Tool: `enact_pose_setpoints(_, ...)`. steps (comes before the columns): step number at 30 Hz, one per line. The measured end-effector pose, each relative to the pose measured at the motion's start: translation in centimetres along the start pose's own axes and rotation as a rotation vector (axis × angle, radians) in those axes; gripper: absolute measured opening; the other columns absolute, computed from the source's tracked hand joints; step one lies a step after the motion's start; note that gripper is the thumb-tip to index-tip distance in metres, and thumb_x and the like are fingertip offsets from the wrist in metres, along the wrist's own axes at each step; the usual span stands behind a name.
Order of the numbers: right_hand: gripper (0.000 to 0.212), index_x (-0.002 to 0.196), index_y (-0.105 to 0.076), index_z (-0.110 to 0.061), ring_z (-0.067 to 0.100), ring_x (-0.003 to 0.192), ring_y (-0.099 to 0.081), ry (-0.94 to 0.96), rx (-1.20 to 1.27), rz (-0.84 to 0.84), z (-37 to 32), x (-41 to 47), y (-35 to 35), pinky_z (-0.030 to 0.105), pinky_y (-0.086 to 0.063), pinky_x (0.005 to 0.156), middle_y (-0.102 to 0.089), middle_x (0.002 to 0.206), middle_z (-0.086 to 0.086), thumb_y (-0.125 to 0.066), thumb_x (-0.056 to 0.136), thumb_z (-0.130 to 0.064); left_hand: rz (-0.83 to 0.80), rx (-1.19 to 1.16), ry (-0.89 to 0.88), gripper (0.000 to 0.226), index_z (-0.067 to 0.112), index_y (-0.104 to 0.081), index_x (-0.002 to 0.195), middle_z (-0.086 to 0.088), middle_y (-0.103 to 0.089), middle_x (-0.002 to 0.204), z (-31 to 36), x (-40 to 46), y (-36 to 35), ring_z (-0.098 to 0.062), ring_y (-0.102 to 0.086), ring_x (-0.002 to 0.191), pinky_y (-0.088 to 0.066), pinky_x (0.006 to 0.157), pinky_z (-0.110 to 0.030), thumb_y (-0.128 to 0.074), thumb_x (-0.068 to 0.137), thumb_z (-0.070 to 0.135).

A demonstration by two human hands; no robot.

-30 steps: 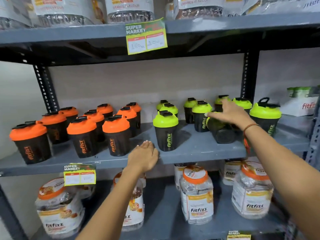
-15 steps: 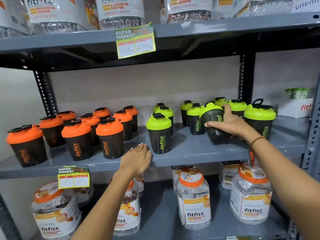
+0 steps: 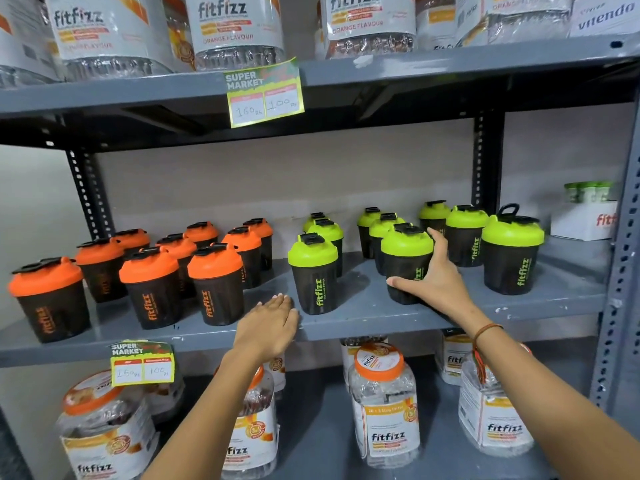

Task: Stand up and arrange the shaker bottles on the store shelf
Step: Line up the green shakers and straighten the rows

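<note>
Black shaker bottles stand on the grey middle shelf (image 3: 363, 323). Several orange-lidded ones (image 3: 214, 282) fill the left half and several green-lidded ones (image 3: 313, 271) the right half. My right hand (image 3: 434, 282) is wrapped around one green-lidded shaker (image 3: 405, 258), which stands upright on the shelf in front of the other green ones. My left hand (image 3: 268, 325) lies flat, palm down, on the shelf's front edge between the orange and green groups, holding nothing.
Clear fitfizz jars (image 3: 382, 403) with orange lids fill the shelf below, and more jars (image 3: 239, 29) stand on the shelf above. Yellow price tags (image 3: 265, 93) hang on the shelf edges. A white box (image 3: 583, 221) sits at the far right beside the upright post.
The green-lidded shaker lay on its side under my right hand, was tilted up, and now stands upright. My left hand stayed on the shelf edge. The camera moved closer.
</note>
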State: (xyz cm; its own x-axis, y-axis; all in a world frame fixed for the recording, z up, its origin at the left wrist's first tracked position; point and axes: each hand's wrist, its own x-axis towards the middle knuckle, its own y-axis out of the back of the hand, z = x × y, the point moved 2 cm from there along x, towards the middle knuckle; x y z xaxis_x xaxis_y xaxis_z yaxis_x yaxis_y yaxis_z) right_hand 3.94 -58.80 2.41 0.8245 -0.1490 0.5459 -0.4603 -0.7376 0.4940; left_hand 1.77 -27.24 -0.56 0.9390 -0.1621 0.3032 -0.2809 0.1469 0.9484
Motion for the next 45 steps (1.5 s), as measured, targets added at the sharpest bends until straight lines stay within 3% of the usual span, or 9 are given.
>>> enact_pose_setpoints(5, 0.123, 0.147, -0.007, -0.048, 0.038, 0.132, -0.05, 0.022, 0.021, -0.001, 0.4, -0.3, -0.2, 0.051, -0.044, 0.103, -0.043, 0.153, 0.009, -0.075, 0.049, -0.078, 0.009, -0.019, 0.015, 0.054, 0.01, -0.029, 0.149, -0.008, -0.026, 0.158, -0.1, 0.1, -0.1, -0.017, -0.022, 0.146, -0.015, 0.118, -0.036, -0.02, 0.101, 0.034)
enact_pose_setpoints(8, 0.129, 0.147, -0.006, -0.049, 0.033, 0.135, -0.048, 0.004, 0.077, -0.026, 1.0, -0.2, 0.0, 0.049, -0.043, 0.106, -0.043, 0.154, 0.006, -0.077, 0.045, -0.082, 0.061, -0.12, 0.078, 0.051, 0.016, -0.034, 0.146, -0.006, -0.034, 0.155, 0.1, -0.1, 0.2, -0.022, -0.032, 0.142, -0.024, 0.114, -0.037, -0.023, 0.099, 0.031)
enact_pose_setpoints(11, 0.133, 0.149, -0.007, -0.048, 0.024, 0.137, -0.046, -0.037, 0.164, -0.102, 1.7, 0.1, 0.5, 0.041, -0.04, 0.108, -0.044, 0.154, 0.002, -0.081, 0.044, -0.079, 0.091, -0.474, 0.212, 0.06, 0.031, -0.032, 0.147, 0.0, -0.039, 0.153, 0.0, -0.4, 1.4, -0.026, -0.04, 0.135, -0.033, 0.105, -0.041, -0.036, 0.089, 0.047)
enact_pose_setpoints(14, 0.128, 0.151, -0.018, -0.039, 0.018, 0.134, -0.048, -0.064, 0.211, -0.21, 2.1, 0.8, 0.7, 0.039, -0.041, 0.11, -0.049, 0.148, -0.004, -0.085, 0.046, -0.068, 0.043, -0.792, 0.208, 0.095, 0.031, -0.029, 0.147, 0.003, -0.049, 0.144, 1.0, -0.2, 2.5, -0.02, -0.049, 0.128, -0.037, 0.106, -0.042, -0.059, 0.065, 0.069)
enact_pose_setpoints(18, 0.11, 0.145, -0.04, -0.031, 0.016, 0.124, -0.058, -0.053, 0.244, -0.281, 1.9, 1.3, 0.6, 0.042, -0.047, 0.107, -0.061, 0.135, -0.007, -0.089, 0.05, -0.057, 0.098, -0.713, 0.206, 0.115, 0.028, -0.032, 0.141, 0.007, -0.056, 0.133, 3.4, 0.2, 2.1, -0.017, -0.056, 0.114, -0.044, 0.092, -0.034, -0.073, 0.046, 0.08)
enact_pose_setpoints(24, 0.104, 0.143, -0.043, -0.026, 0.017, 0.121, -0.06, -0.043, 0.253, -0.29, 1.8, 1.3, 0.6, 0.045, -0.048, 0.106, -0.062, 0.136, -0.001, -0.09, 0.053, -0.053, 0.156, -0.644, 0.254, 0.09, 0.029, -0.05, 0.12, 0.007, -0.064, 0.122, 3.4, 1.6, 1.6, -0.018, -0.059, 0.11, -0.049, 0.086, -0.037, -0.074, 0.046, 0.075)
enact_pose_setpoints(29, 0.107, 0.14, -0.044, -0.026, 0.018, 0.121, -0.059, -0.031, 0.228, -0.275, 1.7, 1.1, 0.6, 0.045, -0.048, 0.105, -0.062, 0.135, -0.001, -0.088, 0.048, -0.06, 0.12, -0.699, 0.212, 0.092, 0.03, -0.053, 0.12, 0.009, -0.064, 0.121, 4.1, 2.3, 1.4, -0.011, -0.059, 0.102, -0.045, 0.081, -0.03, -0.078, 0.043, 0.074)
enact_pose_setpoints(37, 0.098, 0.128, -0.042, -0.039, 0.011, 0.115, -0.059, 0.009, 0.217, -0.263, 2.0, 1.2, 0.4, 0.029, -0.047, 0.093, -0.061, 0.122, -0.013, -0.086, 0.046, -0.071, 0.098, -0.694, 0.183, 0.088, 0.037, -0.052, 0.117, 0.014, -0.065, 0.116, 4.7, 2.9, 1.1, -0.011, -0.061, 0.104, -0.05, 0.091, -0.04, -0.076, 0.042, 0.077)
enact_pose_setpoints(45, 0.1, 0.124, -0.043, -0.039, 0.01, 0.114, -0.059, 0.027, 0.162, -0.24, 2.3, 1.3, 0.3, 0.034, -0.05, 0.097, -0.061, 0.12, -0.015, -0.082, 0.042, -0.081, 0.077, -0.661, 0.168, 0.094, 0.035, -0.048, 0.123, 0.01, -0.063, 0.124, 4.8, 2.5, 1.2, -0.014, -0.059, 0.11, -0.049, 0.094, -0.044, -0.073, 0.044, 0.08)
